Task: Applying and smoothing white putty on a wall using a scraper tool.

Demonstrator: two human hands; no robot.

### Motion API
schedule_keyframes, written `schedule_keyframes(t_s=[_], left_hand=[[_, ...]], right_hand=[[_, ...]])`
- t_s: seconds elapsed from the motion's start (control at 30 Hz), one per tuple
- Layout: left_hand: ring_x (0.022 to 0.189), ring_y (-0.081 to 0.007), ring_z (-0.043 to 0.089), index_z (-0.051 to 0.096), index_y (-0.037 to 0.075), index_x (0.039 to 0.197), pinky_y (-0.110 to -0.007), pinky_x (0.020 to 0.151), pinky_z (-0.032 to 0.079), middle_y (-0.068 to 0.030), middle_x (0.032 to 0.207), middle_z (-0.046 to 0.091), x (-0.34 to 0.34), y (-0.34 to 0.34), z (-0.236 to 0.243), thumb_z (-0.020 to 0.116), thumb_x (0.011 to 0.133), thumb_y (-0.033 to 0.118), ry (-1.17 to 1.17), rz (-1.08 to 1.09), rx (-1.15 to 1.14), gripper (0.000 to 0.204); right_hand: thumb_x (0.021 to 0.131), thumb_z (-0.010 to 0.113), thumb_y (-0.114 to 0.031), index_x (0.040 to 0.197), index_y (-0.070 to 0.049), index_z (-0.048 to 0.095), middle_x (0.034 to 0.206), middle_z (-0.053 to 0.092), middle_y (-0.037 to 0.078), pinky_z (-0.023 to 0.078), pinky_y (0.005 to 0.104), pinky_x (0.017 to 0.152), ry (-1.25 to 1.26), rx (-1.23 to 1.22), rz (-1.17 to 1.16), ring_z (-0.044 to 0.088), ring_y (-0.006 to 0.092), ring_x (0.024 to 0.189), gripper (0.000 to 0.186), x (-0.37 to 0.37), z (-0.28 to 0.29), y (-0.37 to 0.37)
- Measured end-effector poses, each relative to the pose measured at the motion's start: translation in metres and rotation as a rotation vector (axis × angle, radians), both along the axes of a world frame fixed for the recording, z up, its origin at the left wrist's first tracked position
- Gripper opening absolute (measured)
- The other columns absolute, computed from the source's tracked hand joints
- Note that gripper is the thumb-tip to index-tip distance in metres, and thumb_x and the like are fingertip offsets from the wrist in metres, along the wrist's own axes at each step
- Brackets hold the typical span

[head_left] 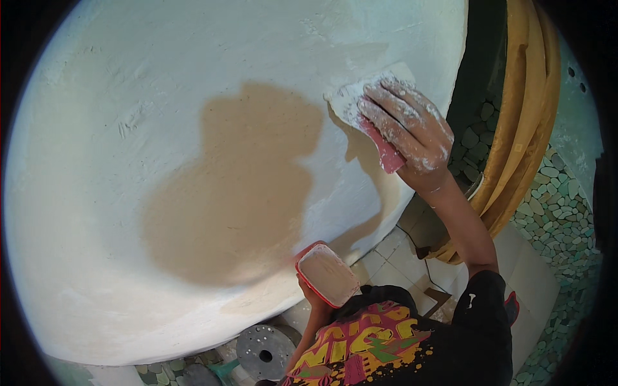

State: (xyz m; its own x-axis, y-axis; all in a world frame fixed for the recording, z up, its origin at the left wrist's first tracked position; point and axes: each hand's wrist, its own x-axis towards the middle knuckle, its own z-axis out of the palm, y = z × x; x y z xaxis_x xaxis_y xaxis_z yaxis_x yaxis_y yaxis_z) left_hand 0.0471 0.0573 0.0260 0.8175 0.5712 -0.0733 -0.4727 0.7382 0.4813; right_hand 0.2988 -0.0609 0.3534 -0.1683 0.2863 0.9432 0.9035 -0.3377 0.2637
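The right grip point(418, 125) was bent over a flat spreader point(351, 100), with its fingers a bit apart; the thumb was hidden. White paste point(430, 114) was on the fingers and on most of the spreader, but a pink part poked out under the grip. The spreader was at the big white curved surface point(96, 180); I could not tell if it touched. The left grip point(315, 302), lower down and left of the right one, was curled at the side of a red tub point(313, 285) with pale paste point(330, 273) in it. The tub hid much of that grip. Below it sat a gray round disc point(251, 357), and yellow-brown bands point(518, 116) ran to the right of the right grip
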Motion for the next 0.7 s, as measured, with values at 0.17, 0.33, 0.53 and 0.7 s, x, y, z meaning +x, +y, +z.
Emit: schedule_keyframes(t_s=[0.17,0.33,0.53,0.7], left_hand=[[0.116,-0.0332,0.063,0.048,0.013,0.143,-0.052,0.099,0.053,-0.0125,0.132,0.061,0.005,-0.002,0.01,0.038,0.105,0.056,0.029,0.031,-0.021,0.058],[0.132,-0.0331,0.054,0.042,0.015,0.153,-0.051,0.111,0.045,-0.0105,0.147,0.053,0.0,0.003,-0.027,0.035,0.1,0.07,0.06,-0.023,0.062,0.077],[0.132,-0.0329,0.054,0.041,0.014,0.152,-0.051,0.111,0.044,-0.0111,0.147,0.052,-0.003,-0.001,-0.016,0.036,0.1,0.07,0.085,-0.061,0.101,0.077],[0.114,-0.0321,0.065,0.048,0.01,0.143,-0.047,0.096,0.055,-0.0151,0.127,0.063,0.0,-0.01,0.004,0.039,0.105,0.054,0.045,0.027,-0.069,0.059]], right_hand=[[0.08,0.08,-0.017,0.11,-0.011,0.08,0.112,0.077,0.008,0.056,0.0431,0.097,0.007,-0.055,-0.061,0.072,0.0296,0.109,0.031,-0.01,0.0,-0.007],[0.079,0.081,-0.017,0.109,-0.012,0.08,0.112,0.077,0.007,0.057,0.0406,0.094,-0.192,0.045,-0.024,0.072,0.0274,0.108,0.031,-0.004,0.046,0.0],[0.077,0.08,-0.016,0.111,-0.012,0.079,0.111,0.076,0.005,0.057,0.0397,0.092,-0.192,-0.06,-0.11,0.072,0.0265,0.107,0.033,-0.008,0.039,0.005],[0.076,0.081,-0.015,0.111,-0.01,0.079,0.114,0.074,0.007,0.057,0.0426,0.093,-0.054,-0.143,-0.13,0.071,0.0279,0.109,0.035,-0.014,-0.003,-0.007]])
